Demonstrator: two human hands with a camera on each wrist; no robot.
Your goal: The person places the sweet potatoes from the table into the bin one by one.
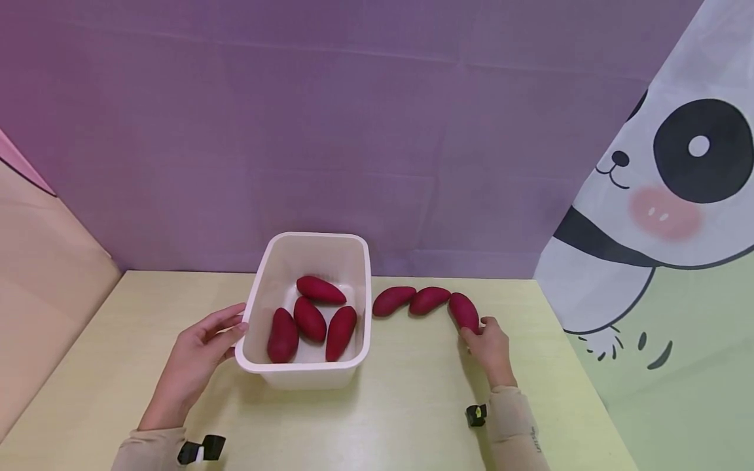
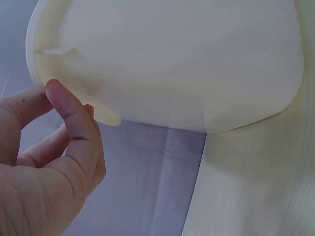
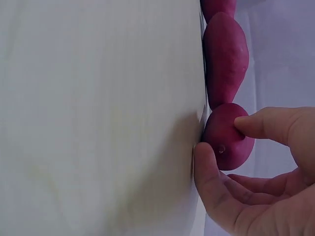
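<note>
A white plastic bin (image 1: 306,376) stands on the table with several red sweet potatoes (image 1: 309,320) lying inside it. My left hand (image 1: 200,353) holds the bin's left rim between thumb and fingers; in the left wrist view the fingers (image 2: 74,113) bend at that rim. To the right of the bin, two sweet potatoes, one at the left (image 1: 393,301) and one in the middle (image 1: 429,301), lie end to end in a row. My right hand (image 1: 491,350) pinches the near end of a third sweet potato (image 3: 227,130), which touches the middle one and appears to rest on the table.
The pale wooden table (image 1: 406,418) ends at a purple cloth wall (image 1: 353,144) at the back. A panda-printed cloth (image 1: 648,294) hangs on the right, and a beige one (image 1: 47,275) on the left. Black wrist cameras sit on both sleeves.
</note>
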